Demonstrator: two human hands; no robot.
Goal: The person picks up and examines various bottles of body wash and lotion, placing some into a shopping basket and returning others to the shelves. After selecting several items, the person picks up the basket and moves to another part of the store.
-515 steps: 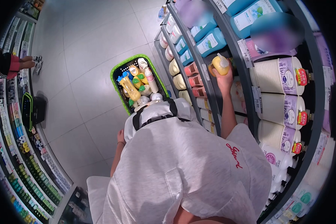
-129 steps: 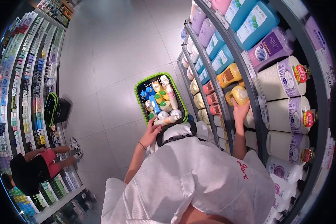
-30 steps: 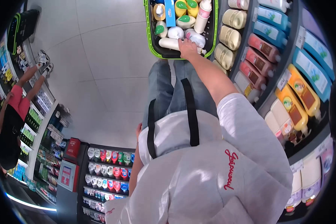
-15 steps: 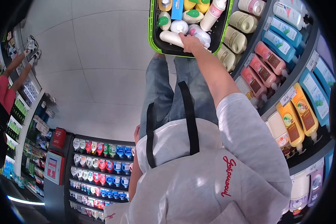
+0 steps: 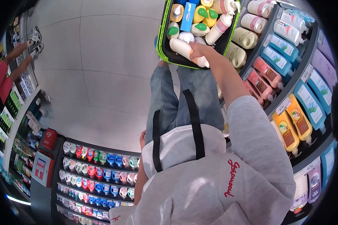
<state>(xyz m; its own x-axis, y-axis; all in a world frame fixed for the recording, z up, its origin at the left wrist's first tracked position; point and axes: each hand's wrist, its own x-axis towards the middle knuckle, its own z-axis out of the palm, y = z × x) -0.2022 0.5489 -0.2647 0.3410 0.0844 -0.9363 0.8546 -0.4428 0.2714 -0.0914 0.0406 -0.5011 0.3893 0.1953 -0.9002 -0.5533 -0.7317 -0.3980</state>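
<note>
My right hand reaches into a black basket with a bright green rim and is closed around a white bottle, which lies slanted along the basket's near side. Close beyond it are a round white container, a white bottle with a green cap and a white pump bottle with a pink label. A blue box and several yellow bottles with green caps fill the far part. My left hand hangs by my left hip, mostly hidden behind my clothing, so its fingers cannot be made out.
Shelves on the right hold blue bottles, pink bottles and yellow bottles. Another rack of bottles stands at the lower left, beside a red-framed sign. Another person's legs show at the far left.
The basket appears lower and further right in the view. The white bottle has turned within my right hand, and more of it shows beyond my fingers.
</note>
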